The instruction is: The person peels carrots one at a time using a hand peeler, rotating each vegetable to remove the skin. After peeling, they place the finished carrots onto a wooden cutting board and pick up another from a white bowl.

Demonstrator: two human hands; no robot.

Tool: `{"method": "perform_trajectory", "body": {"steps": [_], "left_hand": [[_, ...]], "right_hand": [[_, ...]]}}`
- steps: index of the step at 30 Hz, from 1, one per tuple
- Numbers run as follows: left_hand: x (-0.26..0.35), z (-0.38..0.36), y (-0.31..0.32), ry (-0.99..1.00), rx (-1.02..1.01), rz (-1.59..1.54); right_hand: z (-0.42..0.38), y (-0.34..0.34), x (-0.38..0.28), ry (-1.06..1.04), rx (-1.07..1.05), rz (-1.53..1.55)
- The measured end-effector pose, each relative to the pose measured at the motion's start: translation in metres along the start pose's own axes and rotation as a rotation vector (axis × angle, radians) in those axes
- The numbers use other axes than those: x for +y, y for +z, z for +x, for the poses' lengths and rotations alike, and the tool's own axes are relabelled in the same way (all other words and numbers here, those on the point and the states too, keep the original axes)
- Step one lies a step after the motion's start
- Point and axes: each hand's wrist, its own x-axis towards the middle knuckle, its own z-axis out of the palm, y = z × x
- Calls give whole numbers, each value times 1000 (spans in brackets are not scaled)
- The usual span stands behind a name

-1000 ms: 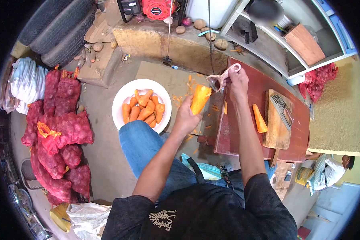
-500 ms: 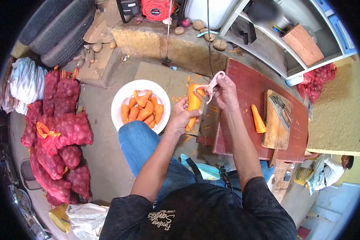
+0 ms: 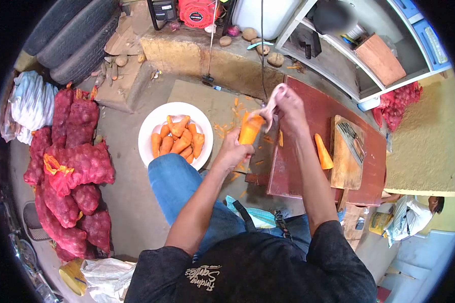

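Observation:
My left hand [image 3: 232, 150] is closed round the lower part of an orange carrot [image 3: 249, 130], which it holds upright over the floor. My right hand [image 3: 289, 105] grips a pale pink peeler [image 3: 271, 107], whose head is at the carrot's upper end; the blade is blurred. Left of my hands, a white bowl [image 3: 145, 132] holds several carrots [image 3: 181, 145]. On the red table [image 3: 301, 151] to the right, another carrot [image 3: 323, 152] lies beside a wooden cutting board [image 3: 345, 169] with knives [image 3: 353, 140] on it.
Red net sacks of onions [image 3: 81, 166] are piled at the left, below stacked tires [image 3: 86, 45]. Orange peelings lie on a flat cardboard sheet [image 3: 192, 93]. A shelf [image 3: 333, 65] stands at the upper right. Part of another person [image 3: 435, 204] shows at the right edge.
The peeler and my right hand have shifted slightly up along with the carrot's tilt changing. A strip of peel now hangs or falls near the table's left edge.

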Motion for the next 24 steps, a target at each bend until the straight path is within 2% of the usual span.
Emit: {"method": "perform_trajectory", "body": {"steps": [2, 5, 8, 14, 17, 20, 21, 22, 24], "left_hand": [[-1, 2, -1, 33, -46, -74], [5, 0, -1, 23, -59, -70], [7, -3, -3, 18, -51, -87], [3, 3, -2, -24, -51, -25], [4, 1, -3, -44, -49, -18], [8, -4, -4, -75, -30, -24], [8, -4, -3, -86, -23, -23], [8, -5, -2, -83, -27, -24], [9, -5, -3, -70, -29, -28]], "right_hand": [[-4, -4, 7, 66, -63, -92], [8, -24, 28, 80, 41, 73], [6, -9, 27, 33, 44, 158], [14, -21, 29, 67, 26, 153], [8, -12, 27, 47, 95, 90], [-8, 13, 5, 14, -52, -124], [-8, 19, -1, -10, -8, -152], [9, 2, 7, -62, 83, -135], [24, -24, -1, -137, 43, 68]]}}
